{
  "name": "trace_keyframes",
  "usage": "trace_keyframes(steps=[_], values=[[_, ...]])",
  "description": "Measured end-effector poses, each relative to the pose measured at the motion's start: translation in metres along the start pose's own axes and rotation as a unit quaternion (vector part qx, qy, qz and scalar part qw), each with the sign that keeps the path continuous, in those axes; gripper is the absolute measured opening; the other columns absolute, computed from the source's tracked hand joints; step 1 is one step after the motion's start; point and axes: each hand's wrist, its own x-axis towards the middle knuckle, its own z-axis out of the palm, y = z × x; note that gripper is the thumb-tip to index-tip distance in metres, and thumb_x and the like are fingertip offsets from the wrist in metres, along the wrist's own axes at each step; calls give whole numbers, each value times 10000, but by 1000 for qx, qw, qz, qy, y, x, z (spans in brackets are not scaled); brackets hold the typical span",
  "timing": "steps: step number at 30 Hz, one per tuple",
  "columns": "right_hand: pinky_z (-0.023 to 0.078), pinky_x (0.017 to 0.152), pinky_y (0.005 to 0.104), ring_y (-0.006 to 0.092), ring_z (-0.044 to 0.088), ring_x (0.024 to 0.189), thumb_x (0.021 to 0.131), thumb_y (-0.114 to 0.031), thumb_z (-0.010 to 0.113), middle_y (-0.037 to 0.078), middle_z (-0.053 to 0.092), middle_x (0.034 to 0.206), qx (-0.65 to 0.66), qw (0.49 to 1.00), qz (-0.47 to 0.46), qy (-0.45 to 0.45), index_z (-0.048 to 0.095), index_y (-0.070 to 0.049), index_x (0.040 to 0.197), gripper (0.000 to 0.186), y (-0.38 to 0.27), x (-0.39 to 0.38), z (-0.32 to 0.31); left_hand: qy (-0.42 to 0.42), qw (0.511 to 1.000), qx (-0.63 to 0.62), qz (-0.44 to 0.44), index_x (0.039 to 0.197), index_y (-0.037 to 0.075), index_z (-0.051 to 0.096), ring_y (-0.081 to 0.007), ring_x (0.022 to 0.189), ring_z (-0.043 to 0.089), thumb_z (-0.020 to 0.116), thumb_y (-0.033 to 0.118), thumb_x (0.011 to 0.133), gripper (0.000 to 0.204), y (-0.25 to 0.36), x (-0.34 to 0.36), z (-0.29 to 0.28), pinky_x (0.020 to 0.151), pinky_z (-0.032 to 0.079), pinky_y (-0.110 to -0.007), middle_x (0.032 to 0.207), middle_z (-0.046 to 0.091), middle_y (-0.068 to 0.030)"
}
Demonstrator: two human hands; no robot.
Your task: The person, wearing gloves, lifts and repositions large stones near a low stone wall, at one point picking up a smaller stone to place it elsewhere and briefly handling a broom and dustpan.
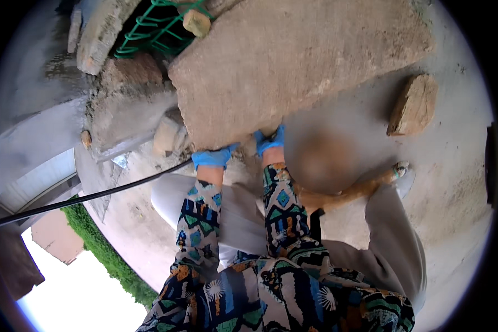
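Note:
Both my hands wear blue gloves at the lower edge of a large, rough, pale brown slab [299,50]. My left hand [211,156] grips near its lower-left corner, fingers pointing right along the edge. Just right of it, my right hand [270,141] has its fingers hooked at the edge, partly hidden beneath. Beside my right forearm are a blurred brown patch and a long tan thing [348,191], neither of which I can make out clearly. A black cable [94,195] runs from the left toward my left hand, passing behind or beneath it.
A loose stone block [412,104] lies right of the slab on the concrete ground [454,182]. Broken concrete [124,110], a small pale rock [169,138] and green wire mesh [149,27] are at the upper left. My bent leg [387,232] is at the lower right.

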Motion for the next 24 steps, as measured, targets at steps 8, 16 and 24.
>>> trace_keyframes(steps=[8, 16, 24], values=[[452, 731, 457, 307, 510, 892, 824, -205, 382, 130, 550, 962, -6, 1000, -15, 20, 524, -60, 955, 242, -62, 22, -16, 84, 975, -206, -1, 1219, 127, 341, -365, 1141, 309, 238, 461, 833, 520, -21, -16, 21, 869, 279, -586, 1261, 336, -109], [400, 808, 415, 269, 497, 929, 813, -248, 396, 99, 558, 974, -148, 982, -100, 54, 516, -53, 970, 278, -49, 20, -8, 150, 948, -281, 18, 1178, 128, 383, -293, 1061, 399, 293, 511, 790, 552, -17, -24, 29, 863, 357, -477, 1201, 397, -72], [359, 820, 341, 242, 468, 903, 845, -307, 373, 130, 513, 990, -518, 765, -382, 8, 466, -25, 1011, 340, -12, -77, 3, 191, 910, -367, 26, 1131, 92, 423, -239, 1027, 436, 275, 516, 799, 558, -35, -21, 24, 881, 360, -362, 1134, 451, -90]])
